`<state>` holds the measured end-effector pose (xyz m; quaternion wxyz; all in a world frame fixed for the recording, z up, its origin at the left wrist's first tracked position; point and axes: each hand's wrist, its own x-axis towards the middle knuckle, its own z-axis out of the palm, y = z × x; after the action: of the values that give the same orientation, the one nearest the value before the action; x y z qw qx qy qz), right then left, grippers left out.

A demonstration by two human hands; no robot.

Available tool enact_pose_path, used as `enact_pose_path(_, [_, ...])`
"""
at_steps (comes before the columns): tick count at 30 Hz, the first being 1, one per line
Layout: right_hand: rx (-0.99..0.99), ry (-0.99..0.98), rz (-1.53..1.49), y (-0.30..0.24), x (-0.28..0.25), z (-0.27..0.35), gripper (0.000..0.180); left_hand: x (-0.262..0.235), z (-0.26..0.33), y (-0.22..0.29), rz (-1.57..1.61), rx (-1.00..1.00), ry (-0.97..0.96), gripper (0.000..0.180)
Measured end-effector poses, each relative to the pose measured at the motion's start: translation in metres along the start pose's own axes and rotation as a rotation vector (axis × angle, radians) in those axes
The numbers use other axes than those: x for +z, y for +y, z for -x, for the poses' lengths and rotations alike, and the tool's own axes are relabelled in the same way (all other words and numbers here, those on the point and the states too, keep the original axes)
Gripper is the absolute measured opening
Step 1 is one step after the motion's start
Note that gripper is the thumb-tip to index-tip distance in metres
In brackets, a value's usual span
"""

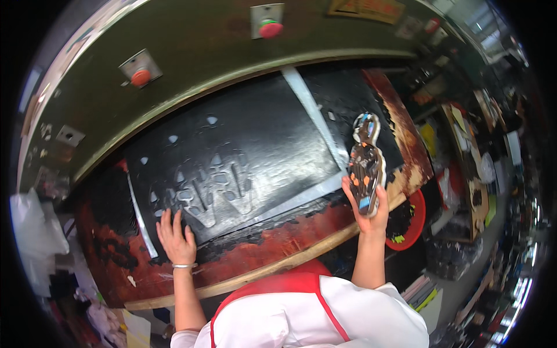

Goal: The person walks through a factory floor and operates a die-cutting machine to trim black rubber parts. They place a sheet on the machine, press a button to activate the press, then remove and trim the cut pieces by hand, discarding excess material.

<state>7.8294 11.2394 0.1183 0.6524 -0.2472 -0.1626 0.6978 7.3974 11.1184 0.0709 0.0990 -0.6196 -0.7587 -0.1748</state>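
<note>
My right hand (374, 219) grips the lower end of a sole-shaped cutting die (365, 162), brown inside with orange and blue patches and a pale rim. It is held up over the right part of the work surface. My left hand (177, 240) lies with fingers spread on the near left edge of a glossy black sheet (278, 145). Just beyond those fingers, several sole-like outlines and cut-outs (203, 191) mark the sheet. Pale grey strips (304, 95) run along the sheet's right and near edges.
A dark green machine beam (197, 52) spans the far side, carrying an orange-red button (141, 78) and a red-green one (270, 28). A red basin (415, 223) with black scraps stands at the right. A wooden edge (243, 278) borders the worn table.
</note>
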Motion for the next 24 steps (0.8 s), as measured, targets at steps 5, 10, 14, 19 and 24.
enact_pose_path(5, [-0.148,-0.13,0.665,0.038,0.052,-0.014,0.073,-0.004,-0.002,0.0,0.039,-0.036,-0.006,0.047])
enact_pose_path(10, [-0.228,-0.165,1.368,0.114,0.096,-0.059,0.073,-0.004,-0.003,-0.001,0.099,-0.028,0.029,0.046])
enact_pose_path(14, [-0.528,-0.138,1.781,0.152,0.09,-0.063,0.084,-0.004,-0.004,-0.003,0.125,-0.046,0.025,0.044])
enact_pose_path(19, [-0.633,-0.253,1.771,0.152,0.065,-0.069,0.095,-0.001,-0.007,-0.004,0.125,-0.044,0.019,0.042])
enact_pose_path(24, [-0.623,-0.248,1.816,0.155,0.056,-0.081,0.079,0.001,-0.015,-0.003,0.12,-0.03,0.032,0.042])
